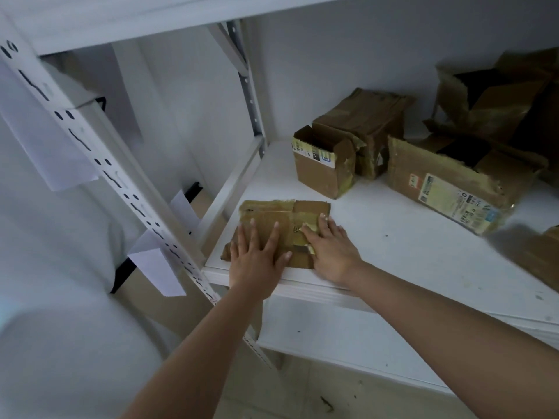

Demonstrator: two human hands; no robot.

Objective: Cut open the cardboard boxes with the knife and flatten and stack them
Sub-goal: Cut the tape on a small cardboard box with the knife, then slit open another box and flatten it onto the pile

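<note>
two bare hands down flat on one flattened cardboard box (273, 225) at the front left corner of the white shelf (393, 237). far left: a white perforated upright (99, 164) of the rack, with white paper tags (157, 272) hanging by it. left hand (255, 261) spread palm-down over the near left part of the flattened cardboard box, fingers straight and released, gripping nothing. right hand (328, 249) just beside it, pressing on the taped right part, fingers stretched out, likewise grasping nothing. further back and to the right: a small open box (323, 167) standing upright, touching a crumpled taped box (363, 128) behind it. then a torn box with printed labels (447, 189) lying tilted, near the small open box. at the far right, a large ripped box (502, 104) against the wall, and a blurred cardboard edge (544, 255) at the frame border.
</note>
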